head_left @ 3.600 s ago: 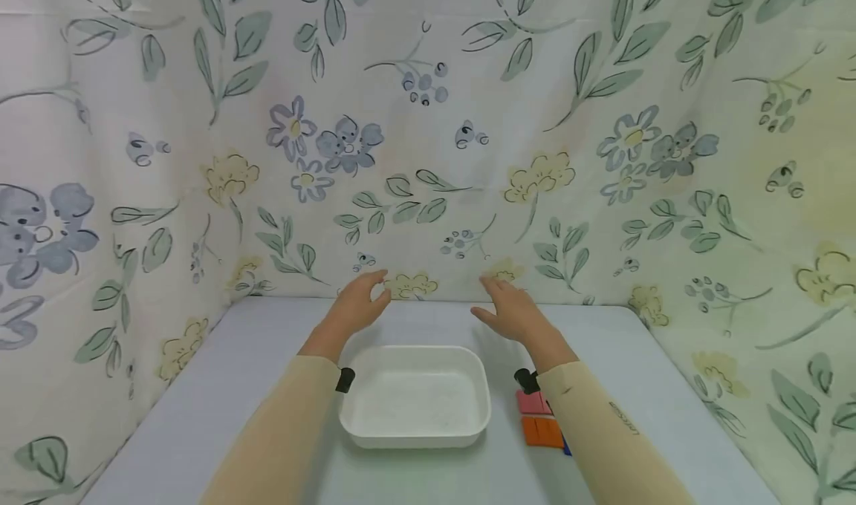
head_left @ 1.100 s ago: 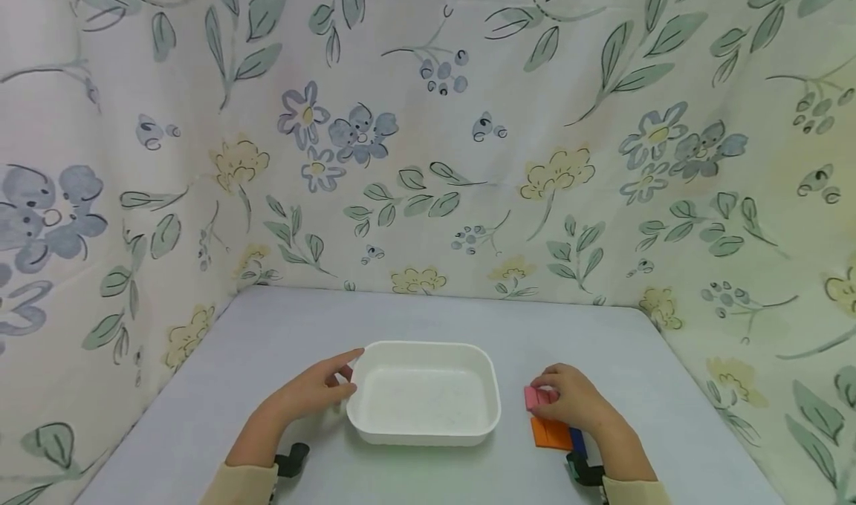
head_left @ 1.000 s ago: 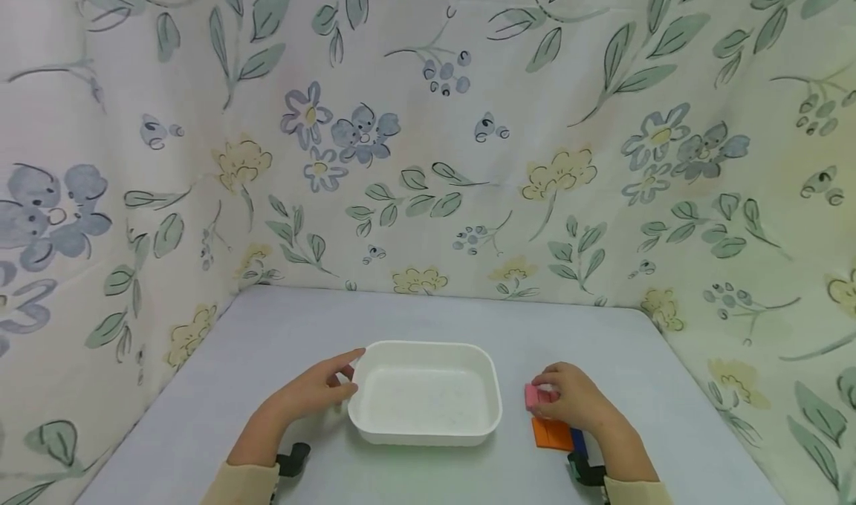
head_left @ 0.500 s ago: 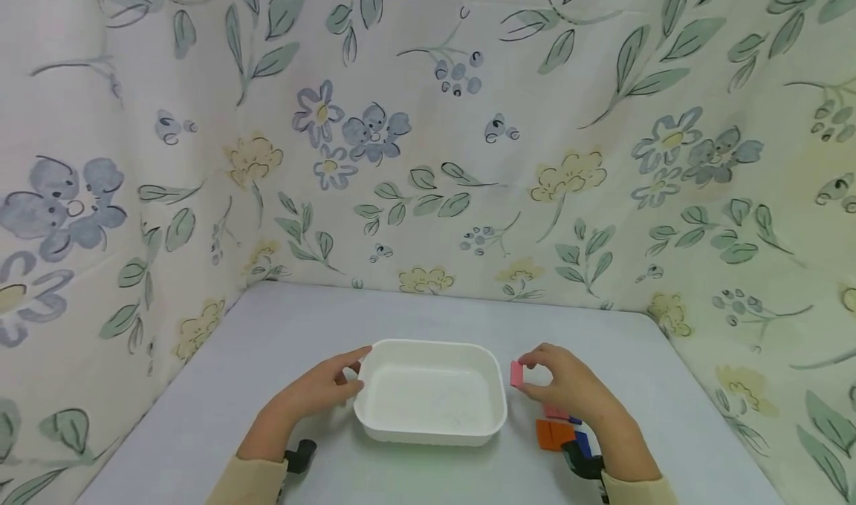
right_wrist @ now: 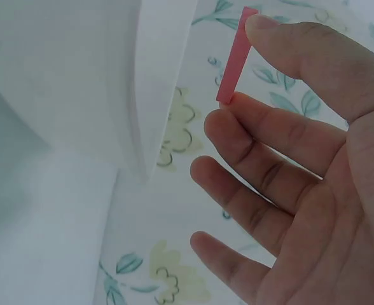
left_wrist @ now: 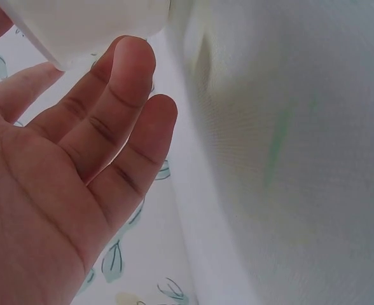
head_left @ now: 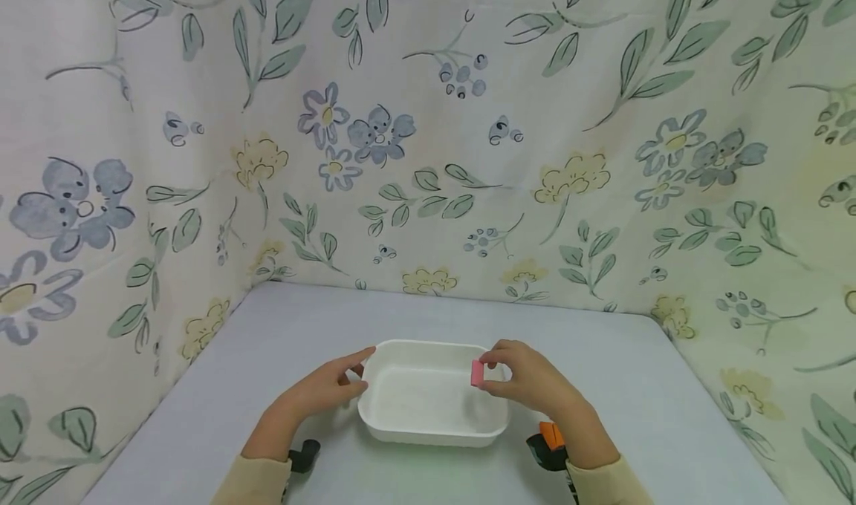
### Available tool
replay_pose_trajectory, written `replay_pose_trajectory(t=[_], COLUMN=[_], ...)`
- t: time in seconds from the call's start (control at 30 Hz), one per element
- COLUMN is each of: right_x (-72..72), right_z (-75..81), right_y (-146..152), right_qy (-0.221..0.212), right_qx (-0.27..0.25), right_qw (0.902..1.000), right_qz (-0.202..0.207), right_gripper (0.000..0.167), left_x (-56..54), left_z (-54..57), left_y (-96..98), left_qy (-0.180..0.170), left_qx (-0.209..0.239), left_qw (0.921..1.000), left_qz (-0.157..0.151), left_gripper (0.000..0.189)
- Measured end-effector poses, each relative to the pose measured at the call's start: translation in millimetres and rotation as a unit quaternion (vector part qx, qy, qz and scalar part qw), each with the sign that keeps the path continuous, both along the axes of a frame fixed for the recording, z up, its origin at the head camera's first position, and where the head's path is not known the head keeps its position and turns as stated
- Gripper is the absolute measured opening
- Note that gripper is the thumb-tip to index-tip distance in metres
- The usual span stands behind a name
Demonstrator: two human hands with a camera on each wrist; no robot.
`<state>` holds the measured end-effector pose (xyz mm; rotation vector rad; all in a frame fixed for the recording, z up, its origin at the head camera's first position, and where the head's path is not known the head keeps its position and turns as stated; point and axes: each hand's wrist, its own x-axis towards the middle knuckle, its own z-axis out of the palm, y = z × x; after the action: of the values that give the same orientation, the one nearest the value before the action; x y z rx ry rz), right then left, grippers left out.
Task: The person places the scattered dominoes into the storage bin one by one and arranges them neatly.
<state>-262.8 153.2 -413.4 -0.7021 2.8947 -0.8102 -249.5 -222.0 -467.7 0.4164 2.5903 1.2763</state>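
In the head view, a white rectangular tray [head_left: 428, 438] lies on the table. My left hand [head_left: 317, 390] rests at the tray's left side, index fingertip at the far left corner and thumb at the near part of the rim. From the left wrist, the fingers of that hand [left_wrist: 79, 159] look fairly straight, with the tray [left_wrist: 104, 25] at their tips. My right hand [head_left: 535, 379] pinches a small flat pink block [head_left: 478, 373] over the tray's right end. Seen from the right wrist, the pink block [right_wrist: 238, 56] sits between thumb and index fingertip, other fingers spread.
An orange block [head_left: 551, 435] shows beside the right wrist, partly covered by a black wrist camera [head_left: 548, 454]. The right forearm hides the area beyond it. Floral cloth [head_left: 428, 156] hangs behind and beside the white table [head_left: 334, 308].
My right hand has picked up the pink block from the blocks on the right and moved left with it over the tray. My left hand has come to the tray's left rim.
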Motion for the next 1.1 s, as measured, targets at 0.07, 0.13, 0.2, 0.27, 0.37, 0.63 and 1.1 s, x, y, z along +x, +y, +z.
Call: replay_pose_trajectory(t=[0.07, 0.13, 0.2, 0.27, 0.37, 0.63, 1.1], right_x=[-1.7, -3.0, -3.9, -4.7, -5.5, -7.0, -11.6], right_z=[-1.6, -3.3, -4.9, -6.2, -7.4, -12.8, -32.6], right_y=[-6, -13, -19, -26, -38, -66, -106], right_qy=[0.002, 0.006, 0.012, 0.018, 0.027, 0.049, 0.061], right_qx=[0.007, 0.013, 0.020, 0.028, 0.045, 0.079, 0.096], right_qw=[0.9999, 0.9995, 0.9988, 0.9981, 0.9970, 0.9928, 0.9913], right_qz=[0.015, 0.030, 0.043, 0.051, 0.057, 0.076, 0.067], right_gripper=[0.036, 0.037, 0.038, 0.038, 0.038, 0.039, 0.033], left_x=[-0.2, -0.2, 0.5, 0.8, 1.3, 1.2, 2.3], left_z=[-0.3, -0.9, -0.8, -1.2, -0.8, -1.0, 3.4], left_y=[-0.3, -1.1, -1.8, -2.1, -1.9, -1.1, 0.7], left_qy=[-0.001, 0.001, 0.002, 0.001, -0.002, -0.006, -0.013], left_qx=[0.003, 0.005, 0.007, 0.009, 0.007, 0.001, -0.024], left_qw=[1.0000, 1.0000, 0.9999, 0.9999, 0.9999, 1.0000, 0.9995], left_qz=[-0.002, -0.004, -0.008, -0.009, -0.007, 0.000, 0.017], left_gripper=[0.063, 0.063, 0.063, 0.064, 0.064, 0.065, 0.064])
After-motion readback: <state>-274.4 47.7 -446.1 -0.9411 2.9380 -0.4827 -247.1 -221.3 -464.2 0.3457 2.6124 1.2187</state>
